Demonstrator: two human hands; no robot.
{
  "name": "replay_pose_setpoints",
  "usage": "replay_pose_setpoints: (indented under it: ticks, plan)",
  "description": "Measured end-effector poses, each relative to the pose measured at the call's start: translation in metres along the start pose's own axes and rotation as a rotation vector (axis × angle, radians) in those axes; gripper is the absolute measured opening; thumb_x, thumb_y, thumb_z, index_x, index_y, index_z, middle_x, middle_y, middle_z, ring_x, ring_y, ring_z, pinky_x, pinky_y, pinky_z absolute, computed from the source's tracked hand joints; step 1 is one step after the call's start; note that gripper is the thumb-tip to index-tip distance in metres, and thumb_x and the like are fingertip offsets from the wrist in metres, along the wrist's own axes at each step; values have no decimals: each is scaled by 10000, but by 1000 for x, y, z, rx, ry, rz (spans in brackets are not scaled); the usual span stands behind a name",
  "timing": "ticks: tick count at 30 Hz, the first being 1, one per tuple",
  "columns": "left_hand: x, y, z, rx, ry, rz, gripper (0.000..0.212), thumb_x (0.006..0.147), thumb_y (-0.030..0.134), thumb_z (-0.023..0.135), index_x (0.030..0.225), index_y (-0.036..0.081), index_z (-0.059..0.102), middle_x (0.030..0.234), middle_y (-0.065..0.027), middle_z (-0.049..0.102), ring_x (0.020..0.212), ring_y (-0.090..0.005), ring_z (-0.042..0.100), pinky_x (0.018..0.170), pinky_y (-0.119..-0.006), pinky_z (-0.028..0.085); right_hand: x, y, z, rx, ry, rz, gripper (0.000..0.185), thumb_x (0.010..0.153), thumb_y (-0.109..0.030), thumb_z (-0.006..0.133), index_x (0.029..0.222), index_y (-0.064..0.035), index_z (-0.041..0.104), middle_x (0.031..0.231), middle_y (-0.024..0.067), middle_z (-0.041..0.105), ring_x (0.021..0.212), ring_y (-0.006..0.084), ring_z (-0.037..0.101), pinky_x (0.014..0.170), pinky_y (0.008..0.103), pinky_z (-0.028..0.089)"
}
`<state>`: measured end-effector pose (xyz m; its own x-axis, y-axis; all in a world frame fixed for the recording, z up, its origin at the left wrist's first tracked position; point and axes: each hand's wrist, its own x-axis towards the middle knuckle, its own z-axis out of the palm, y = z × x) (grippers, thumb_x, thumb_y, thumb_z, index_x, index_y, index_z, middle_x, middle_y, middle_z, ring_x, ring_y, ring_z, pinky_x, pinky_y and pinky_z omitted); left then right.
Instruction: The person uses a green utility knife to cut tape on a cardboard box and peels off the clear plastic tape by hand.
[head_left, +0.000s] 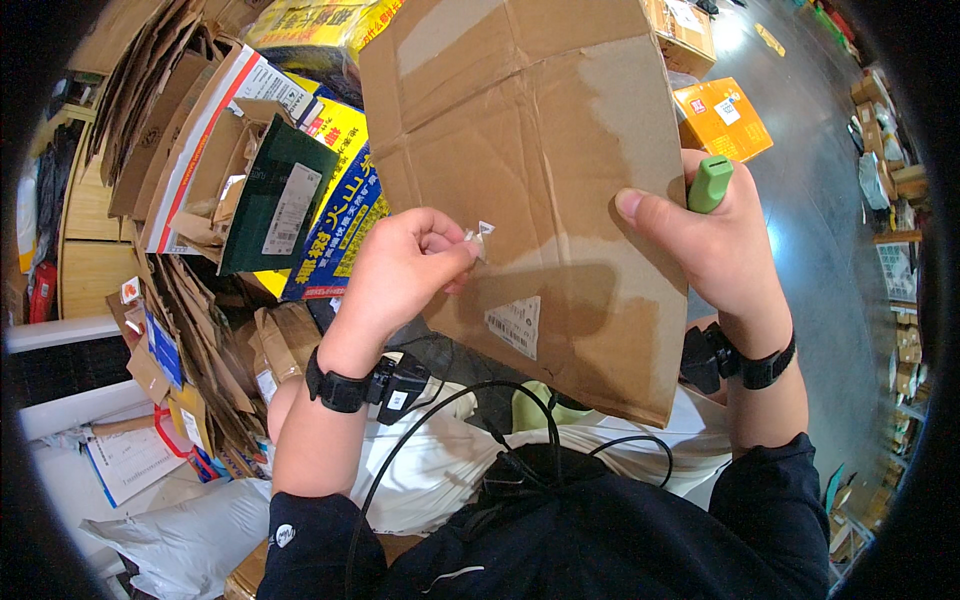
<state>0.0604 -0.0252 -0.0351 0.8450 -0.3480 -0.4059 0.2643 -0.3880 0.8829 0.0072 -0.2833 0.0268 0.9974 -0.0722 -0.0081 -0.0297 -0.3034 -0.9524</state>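
Note:
A large flat piece of brown corrugated cardboard (517, 165) tilts in front of me, creased and with paler patches on its surface. My right hand (724, 255) grips its right edge, thumb on the near face. That hand also keeps a green plastic-handled tool (710, 184) between thumb and fingers; its working end cannot be seen. At the board's lower left, my left hand (409, 262) pinches a small crumpled scrap of white label or tape (482, 232) against or just above the surface. Below it, a torn white barcode label (516, 326) is stuck on the cardboard.
Flattened cartons (154, 135) stand stacked at left, beside a dark green box (281, 199) and a yellow-and-blue carton (337, 232). An orange box (724, 116) sits on the floor beyond my right hand. A grey plastic bag (187, 532) lies lower left; loaded shelves (900, 270) line the right.

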Motion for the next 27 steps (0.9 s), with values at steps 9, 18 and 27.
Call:
replay_pose_setpoints:
  ticks: [9, 18, 27]
  plan:
    - [-1, -5, 16, 494, 234, 167, 96, 808, 47, 647, 841, -6, 575, 677, -37, 598, 612, -116, 563, 576, -251, 454, -2, -5, 2, -67, 1, -26, 198, 802, -148, 692, 732, 16, 606, 521, -4, 515, 487, 64, 438, 471, 274, 385]
    - [-1, -9, 8, 253, 21, 196, 92, 859, 27, 648, 909, -7, 579, 780, -44, 643, 718, -88, 605, 640, -236, 483, -2, -5, 4, -16, 0, -60, 165, 806, -129, 679, 856, 26, 651, 602, 22, 586, 547, 73, 488, 528, 275, 433]
    - [2, -3, 6, 118, -6, 111, 159, 851, 18, 680, 967, -13, 576, 814, -59, 654, 697, -107, 637, 610, -242, 515, -3, -5, 2, -78, -25, -25, 167, 804, -134, 685, 829, 26, 649, 585, 18, 577, 534, 74, 480, 517, 275, 429]
